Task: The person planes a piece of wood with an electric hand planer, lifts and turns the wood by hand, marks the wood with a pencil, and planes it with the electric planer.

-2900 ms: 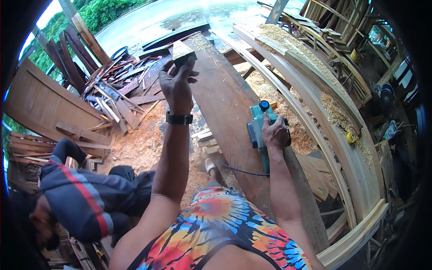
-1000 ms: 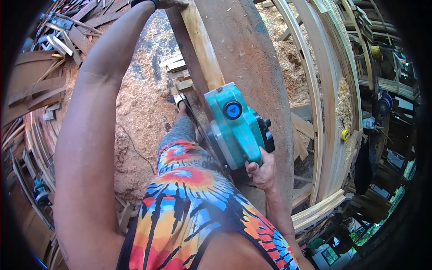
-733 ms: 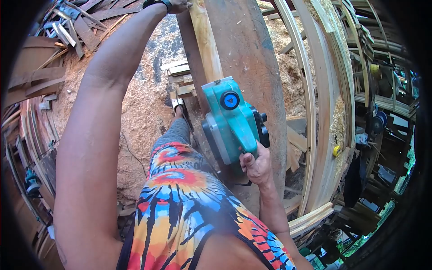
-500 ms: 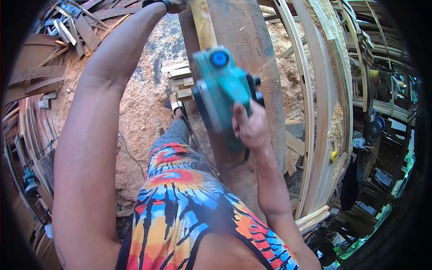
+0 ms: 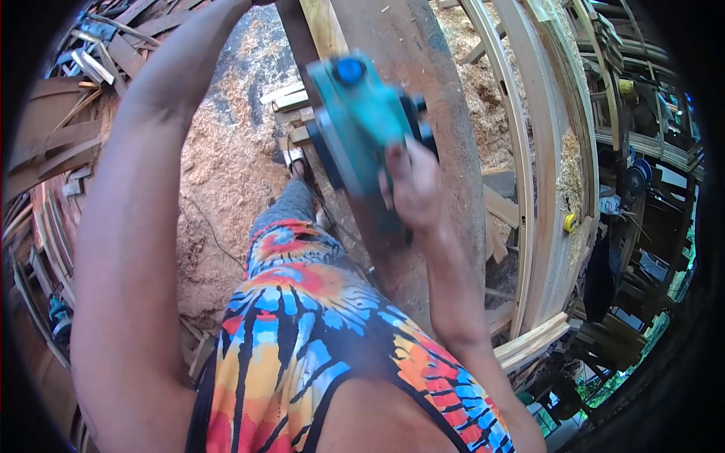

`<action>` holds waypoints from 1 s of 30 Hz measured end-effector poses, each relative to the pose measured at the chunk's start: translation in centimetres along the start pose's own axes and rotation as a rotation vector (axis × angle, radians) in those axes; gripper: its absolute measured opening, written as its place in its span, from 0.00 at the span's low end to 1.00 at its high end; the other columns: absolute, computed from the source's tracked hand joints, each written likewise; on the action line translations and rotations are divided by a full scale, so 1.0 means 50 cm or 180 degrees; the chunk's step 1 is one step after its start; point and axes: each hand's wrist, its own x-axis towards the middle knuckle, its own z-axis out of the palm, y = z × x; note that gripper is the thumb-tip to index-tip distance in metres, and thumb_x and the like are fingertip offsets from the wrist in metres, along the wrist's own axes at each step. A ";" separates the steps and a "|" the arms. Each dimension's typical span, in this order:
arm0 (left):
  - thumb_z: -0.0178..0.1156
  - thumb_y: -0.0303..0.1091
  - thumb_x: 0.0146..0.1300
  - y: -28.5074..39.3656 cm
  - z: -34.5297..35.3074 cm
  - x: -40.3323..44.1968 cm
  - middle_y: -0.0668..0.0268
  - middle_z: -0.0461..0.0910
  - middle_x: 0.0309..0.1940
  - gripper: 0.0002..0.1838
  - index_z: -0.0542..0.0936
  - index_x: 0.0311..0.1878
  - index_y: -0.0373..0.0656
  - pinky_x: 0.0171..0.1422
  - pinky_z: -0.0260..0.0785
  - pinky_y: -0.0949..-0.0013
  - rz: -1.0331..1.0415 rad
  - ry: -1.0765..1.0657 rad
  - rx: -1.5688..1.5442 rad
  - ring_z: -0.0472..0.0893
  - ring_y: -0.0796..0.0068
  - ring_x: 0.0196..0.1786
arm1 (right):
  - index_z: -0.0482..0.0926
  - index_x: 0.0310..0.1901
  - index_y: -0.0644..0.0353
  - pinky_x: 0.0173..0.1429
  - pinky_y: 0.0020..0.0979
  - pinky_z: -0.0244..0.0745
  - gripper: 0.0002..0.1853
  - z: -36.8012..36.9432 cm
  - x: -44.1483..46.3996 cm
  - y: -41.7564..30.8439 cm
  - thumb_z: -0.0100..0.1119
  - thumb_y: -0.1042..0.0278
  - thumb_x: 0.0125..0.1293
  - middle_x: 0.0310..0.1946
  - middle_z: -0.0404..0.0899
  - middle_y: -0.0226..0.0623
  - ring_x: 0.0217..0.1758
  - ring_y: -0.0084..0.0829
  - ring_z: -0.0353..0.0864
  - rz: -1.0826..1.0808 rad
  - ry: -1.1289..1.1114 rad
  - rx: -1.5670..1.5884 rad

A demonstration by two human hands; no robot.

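A teal electric planer (image 5: 364,124) with a blue round knob rests over a pale wooden strip (image 5: 324,29) on the thick brown plank (image 5: 423,68). The fingers of my right hand (image 5: 415,185) are wrapped round the planer's rear handle, both slightly blurred. Of my left arm, the forearm reaches up to the top edge of the view, where the hand is cut off. The strip runs out from under the planer's front toward the top edge, and its near part is hidden beneath the tool.
Long curved boards (image 5: 540,151) stand right of the plank, with a yellow tape measure (image 5: 570,223) on them. Wood shavings (image 5: 226,151) cover the ground at left. Scrap wood (image 5: 94,68) lies at upper left. Short wood blocks (image 5: 291,102) sit beside the plank, near my foot.
The planer and my right hand have moved forward along the strip, up and to the left. My left hand, earlier partly visible at the top, has passed out of view.
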 end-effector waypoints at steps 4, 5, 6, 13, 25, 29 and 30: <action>0.47 0.41 0.74 0.010 0.005 0.001 0.41 0.74 0.57 0.15 0.80 0.44 0.43 0.76 0.62 0.51 -0.0478 0.0331 -0.1047 0.71 0.45 0.66 | 0.78 0.45 0.64 0.20 0.22 0.62 0.45 -0.023 -0.219 0.060 0.47 0.17 0.62 0.15 0.70 0.26 0.16 0.16 0.69 0.0455 0.0121 0.0213; 0.47 0.41 0.74 0.008 0.001 -0.002 0.41 0.74 0.58 0.15 0.81 0.45 0.43 0.76 0.62 0.51 -0.0532 0.0269 -0.1075 0.70 0.45 0.66 | 0.78 0.44 0.65 0.20 0.22 0.63 0.46 -0.032 -0.255 0.076 0.48 0.17 0.61 0.16 0.71 0.26 0.16 0.16 0.69 0.0534 0.0109 0.0244; 0.46 0.41 0.74 0.015 -0.005 0.000 0.40 0.74 0.58 0.16 0.81 0.45 0.43 0.76 0.61 0.50 -0.0561 0.0207 -0.1125 0.70 0.44 0.66 | 0.79 0.44 0.65 0.20 0.22 0.63 0.47 -0.036 -0.284 0.084 0.49 0.16 0.59 0.16 0.71 0.25 0.16 0.16 0.70 0.0642 0.0109 0.0283; 0.45 0.44 0.75 0.005 -0.019 0.003 0.40 0.73 0.60 0.19 0.81 0.49 0.41 0.76 0.62 0.52 -0.0227 -0.0155 -0.0448 0.69 0.45 0.69 | 0.79 0.42 0.65 0.21 0.21 0.65 0.46 -0.023 -0.284 0.086 0.50 0.16 0.58 0.17 0.73 0.26 0.17 0.16 0.72 0.0599 0.0227 0.0215; 0.47 0.41 0.76 0.044 -0.112 0.001 0.45 0.74 0.61 0.23 0.70 0.64 0.32 0.69 0.67 0.57 -0.1473 0.0178 -0.2409 0.77 0.50 0.60 | 0.78 0.39 0.63 0.21 0.22 0.64 0.39 -0.002 -0.097 0.019 0.51 0.24 0.66 0.16 0.71 0.25 0.17 0.16 0.71 0.0202 0.0189 0.0108; 0.46 0.34 0.76 0.031 -0.005 -0.012 0.55 0.71 0.59 0.20 0.68 0.67 0.41 0.67 0.70 0.61 -0.1644 0.0871 -0.3631 0.76 0.59 0.57 | 0.77 0.34 0.64 0.26 0.33 0.66 0.37 0.012 0.052 -0.012 0.51 0.26 0.69 0.17 0.72 0.37 0.20 0.30 0.74 -0.0028 0.0224 -0.0157; 0.46 0.35 0.76 0.041 -0.047 -0.017 0.56 0.67 0.64 0.21 0.66 0.70 0.43 0.68 0.70 0.60 -0.2005 0.0846 -0.3902 0.74 0.59 0.61 | 0.77 0.32 0.66 0.31 0.42 0.70 0.38 0.019 0.098 -0.032 0.51 0.27 0.69 0.19 0.74 0.49 0.24 0.43 0.77 -0.0067 0.0289 -0.0252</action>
